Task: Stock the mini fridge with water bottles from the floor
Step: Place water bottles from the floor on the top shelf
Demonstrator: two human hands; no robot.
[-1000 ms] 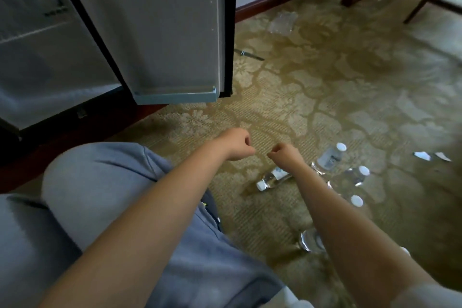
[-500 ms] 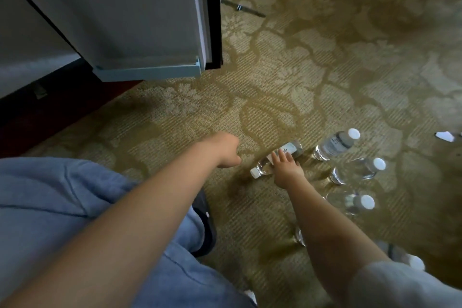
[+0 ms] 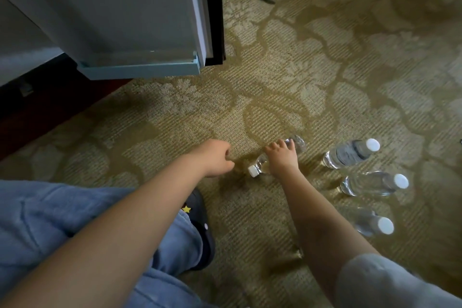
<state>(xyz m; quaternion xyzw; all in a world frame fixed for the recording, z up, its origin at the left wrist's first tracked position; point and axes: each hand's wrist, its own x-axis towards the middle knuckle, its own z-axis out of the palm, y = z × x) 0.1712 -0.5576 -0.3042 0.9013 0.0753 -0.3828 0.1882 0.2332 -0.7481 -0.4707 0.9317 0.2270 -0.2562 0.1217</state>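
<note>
- Bottle (image 3: pixel 298 144) lies on carpet (image 3: pixel 325 82) at centre frame, right hand (image 3: pixel 282 159) wrapped round it.
- Left hand (image 3: pixel 215 157) just left of it, fingers curled, holding nothing.
- Three more bottles (image 3: pixel 370 184) sit at the right.

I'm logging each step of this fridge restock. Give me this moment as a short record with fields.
right hand: grip over the middle of the lying bottle
lying bottle: on its side on the carpet, not yet lifted
left hand: fingers curled, holds nothing, near the bottle's cap
other bottles: far bottle, middle bottle, near bottle, all right of the hand, untouched
fridge door: open
</note>
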